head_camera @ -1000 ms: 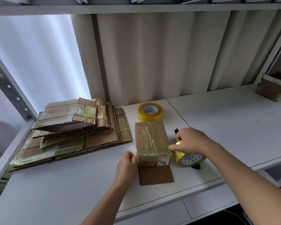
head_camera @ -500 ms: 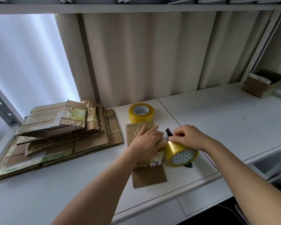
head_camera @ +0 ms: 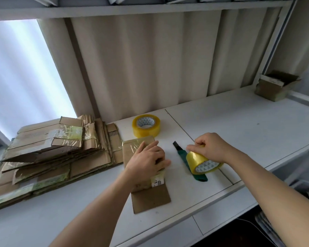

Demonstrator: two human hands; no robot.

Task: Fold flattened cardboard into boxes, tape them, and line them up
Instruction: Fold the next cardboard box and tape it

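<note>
Cardboard box [head_camera: 132, 148] lies near the middle of the white shelf [head_camera: 239, 125], left hand [head_camera: 146, 162] pressing flat on its top with fingers extended. Right hand [head_camera: 210, 146] pinches the tape roll [head_camera: 202, 162] just right. Best keep the strip taut and the box pinned before cutting.

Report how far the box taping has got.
Done: one open-topped box stands at the far right of the shelf. In hand: the left hand presses on the box being taped, its near flap still flat; the right hand holds a tape roll above the green cutter. Left: the flattened cardboard stack remains.
</note>
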